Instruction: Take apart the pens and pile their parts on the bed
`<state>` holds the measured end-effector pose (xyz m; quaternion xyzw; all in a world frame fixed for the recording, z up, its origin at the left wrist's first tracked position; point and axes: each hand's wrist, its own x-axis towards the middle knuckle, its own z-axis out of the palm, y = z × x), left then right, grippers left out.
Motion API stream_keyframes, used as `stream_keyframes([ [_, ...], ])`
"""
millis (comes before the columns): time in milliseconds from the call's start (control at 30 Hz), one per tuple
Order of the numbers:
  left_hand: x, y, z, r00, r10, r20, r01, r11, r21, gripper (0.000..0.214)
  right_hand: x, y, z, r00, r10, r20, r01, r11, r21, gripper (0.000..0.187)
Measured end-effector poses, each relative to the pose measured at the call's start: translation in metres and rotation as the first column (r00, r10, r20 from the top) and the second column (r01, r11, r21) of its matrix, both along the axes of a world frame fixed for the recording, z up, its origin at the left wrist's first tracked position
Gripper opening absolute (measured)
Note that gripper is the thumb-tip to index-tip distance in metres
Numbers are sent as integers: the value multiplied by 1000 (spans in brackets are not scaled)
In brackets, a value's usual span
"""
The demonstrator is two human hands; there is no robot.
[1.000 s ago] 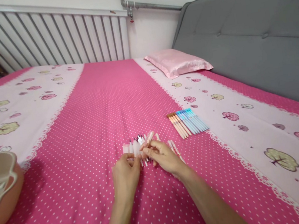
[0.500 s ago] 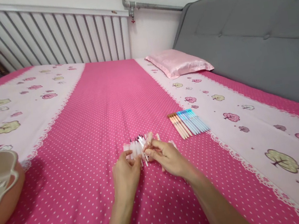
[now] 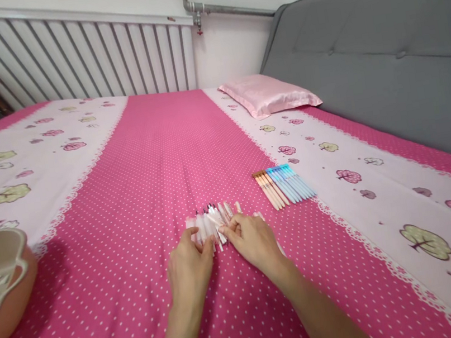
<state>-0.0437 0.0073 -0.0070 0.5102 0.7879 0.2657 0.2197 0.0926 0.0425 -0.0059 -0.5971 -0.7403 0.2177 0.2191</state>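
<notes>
A bunch of slim white and pale pink pens point(image 3: 203, 226) lies side by side on the pink bedspread, several with dark tips at the far end. My left hand point(image 3: 189, 262) is curled round the left part of this row, thumb and fingers against the pens. With its thumb and fingertips, my right hand point(image 3: 257, 243) pinches a pale pen point(image 3: 215, 219) that slants over the others. A few pale pens are partly hidden beneath and beside the right hand. To the right lies a neat row of peach pens point(image 3: 270, 190) with brown ends and blue pens point(image 3: 291, 183).
At the left edge stands a peach-coloured plastic basin point(image 3: 25, 278) with small white items inside. A pink pillow point(image 3: 269, 94) rests near the grey headboard point(image 3: 378, 56). Behind the bed are a white radiator point(image 3: 107, 57) and a pipe with a red-handled valve point(image 3: 198, 23).
My right hand has lowered and flattened over the pens, and the pale pen in its fingers now leans left across the row. The left hand has stayed in place.
</notes>
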Motion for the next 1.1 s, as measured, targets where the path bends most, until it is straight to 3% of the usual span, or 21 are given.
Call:
stream_keyframes([
  [233,1,-1,4,999,-27,-47,24,998,-55,48,-10,-5,-3,999,-41,-8,41,997,65,45],
  [400,0,-2,9,999,-10,-49,7,999,-51,49,19,5,15,991,-69,-117,73,997,31,40],
  [533,1,-3,13,998,-3,-56,1,999,-39,43,63,14,25,953,-224,204,234,972,-25,14],
  [667,3,-5,17,1000,0,-11,0,1000,11,39,81,15,22,928,-60,369,177,939,-293,18],
  [767,4,-5,19,1000,6,18,-7,1000,27,38,75,13,20,940,51,338,99,905,-414,21],
  [933,5,-6,21,999,-22,36,20,999,33,39,71,16,16,964,107,243,28,868,-495,20],
  [1100,11,-7,20,993,-71,98,63,994,84,36,87,22,10,996,17,83,29,854,-519,16],
])
